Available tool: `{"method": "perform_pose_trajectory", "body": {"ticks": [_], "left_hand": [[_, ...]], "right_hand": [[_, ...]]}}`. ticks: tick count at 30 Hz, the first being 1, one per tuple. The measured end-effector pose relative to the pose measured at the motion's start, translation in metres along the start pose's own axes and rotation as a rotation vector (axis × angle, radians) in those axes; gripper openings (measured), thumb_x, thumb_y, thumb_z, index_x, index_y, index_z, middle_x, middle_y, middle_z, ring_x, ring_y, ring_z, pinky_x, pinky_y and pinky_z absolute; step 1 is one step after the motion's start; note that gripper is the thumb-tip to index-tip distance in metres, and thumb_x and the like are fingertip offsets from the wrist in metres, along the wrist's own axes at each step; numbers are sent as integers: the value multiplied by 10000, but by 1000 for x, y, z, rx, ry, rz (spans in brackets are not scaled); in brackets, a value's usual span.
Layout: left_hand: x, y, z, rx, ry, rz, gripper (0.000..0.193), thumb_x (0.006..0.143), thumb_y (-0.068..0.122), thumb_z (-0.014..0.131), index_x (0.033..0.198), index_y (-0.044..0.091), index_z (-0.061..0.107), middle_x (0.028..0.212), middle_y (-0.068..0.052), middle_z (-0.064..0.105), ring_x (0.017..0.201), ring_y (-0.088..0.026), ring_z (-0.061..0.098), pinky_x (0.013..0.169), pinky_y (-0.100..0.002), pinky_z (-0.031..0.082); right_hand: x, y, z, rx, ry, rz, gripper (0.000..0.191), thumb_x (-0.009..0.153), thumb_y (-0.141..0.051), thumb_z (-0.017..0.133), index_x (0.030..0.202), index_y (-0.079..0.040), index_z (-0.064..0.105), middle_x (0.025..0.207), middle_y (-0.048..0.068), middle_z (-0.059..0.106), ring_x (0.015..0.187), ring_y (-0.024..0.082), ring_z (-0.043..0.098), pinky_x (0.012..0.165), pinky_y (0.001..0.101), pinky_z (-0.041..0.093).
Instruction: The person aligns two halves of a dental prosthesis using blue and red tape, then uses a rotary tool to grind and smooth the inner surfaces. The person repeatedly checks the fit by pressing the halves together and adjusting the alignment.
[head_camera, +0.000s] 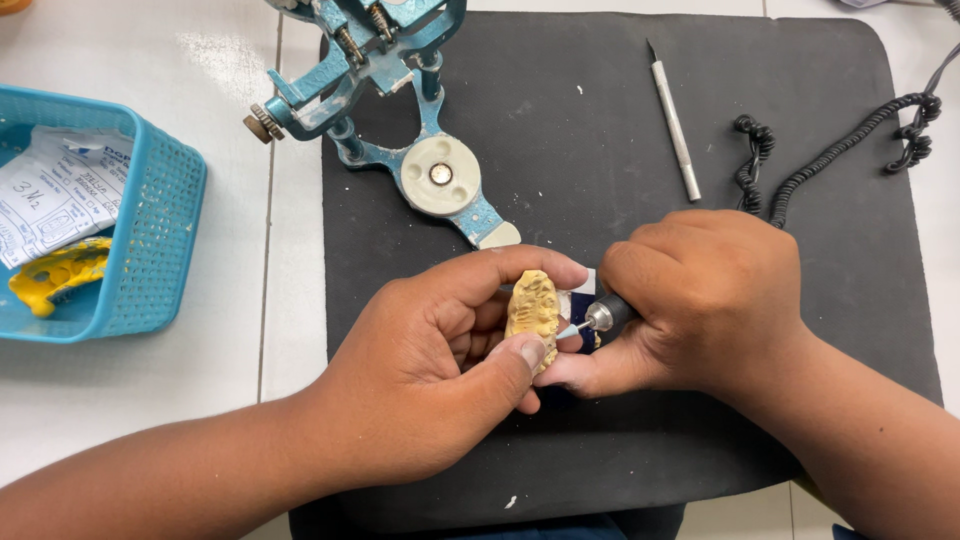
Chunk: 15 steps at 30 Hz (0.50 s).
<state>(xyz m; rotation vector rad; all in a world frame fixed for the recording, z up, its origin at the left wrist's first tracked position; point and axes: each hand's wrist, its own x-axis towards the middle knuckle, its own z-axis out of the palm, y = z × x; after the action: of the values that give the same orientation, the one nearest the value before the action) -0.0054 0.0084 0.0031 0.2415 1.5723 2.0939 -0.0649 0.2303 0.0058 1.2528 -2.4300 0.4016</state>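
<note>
We work over a white table (200, 370) on a black mat (600, 130), a blue articulator (400, 110) and blue basket (150, 250) beyond. Our left hand (440, 370) pinches a yellow dental cast (533, 308) above the mat; our right hand (700, 300) grips a rotary handpiece (605, 316), its tip touching the cast.

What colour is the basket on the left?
The basket is light blue plastic mesh, seen in the head view.
</note>
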Motion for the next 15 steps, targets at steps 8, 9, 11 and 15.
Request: {"method": "perform_pose_trajectory", "body": {"ticks": [8, 9, 11, 15], "left_hand": [[0, 0, 0, 23, 1, 27, 438, 979, 42, 547, 1416, 6, 539, 1093, -93, 703, 862, -60, 684, 734, -217, 622], [0, 0, 0, 31, 2, 28, 436, 980, 45, 548, 1414, 6, 542, 1081, -93, 705, 850, -59, 683, 727, -215, 621], [-1, 0, 0, 45, 5, 28, 430, 983, 50, 550, 1411, 6, 549, 1058, -92, 710, 825, -56, 682, 713, -212, 619], [-1, 0, 0, 38, 4, 24, 435, 978, 43, 552, 1412, 5, 550, 1056, -89, 711, 831, -46, 680, 721, -209, 618]], "right_hand": [[0, 0, 1, 4, -9, -2, 778, 714, -829, 694, 485, -121, 466, 427, 4, 385, 380, 160, 418, 382, 331, 310], [0, 0, 1, -4, -7, -2, 780, 717, -832, 691, 487, -121, 467, 430, 2, 389, 381, 158, 419, 381, 329, 310], [-1, 0, 1, -18, -8, 0, 785, 722, -839, 686, 492, -121, 469, 436, -1, 395, 383, 154, 420, 380, 324, 308], [0, 0, 2, -7, -9, 1, 794, 692, -840, 690, 465, -119, 448, 414, 3, 375, 363, 156, 402, 368, 329, 301]]}}
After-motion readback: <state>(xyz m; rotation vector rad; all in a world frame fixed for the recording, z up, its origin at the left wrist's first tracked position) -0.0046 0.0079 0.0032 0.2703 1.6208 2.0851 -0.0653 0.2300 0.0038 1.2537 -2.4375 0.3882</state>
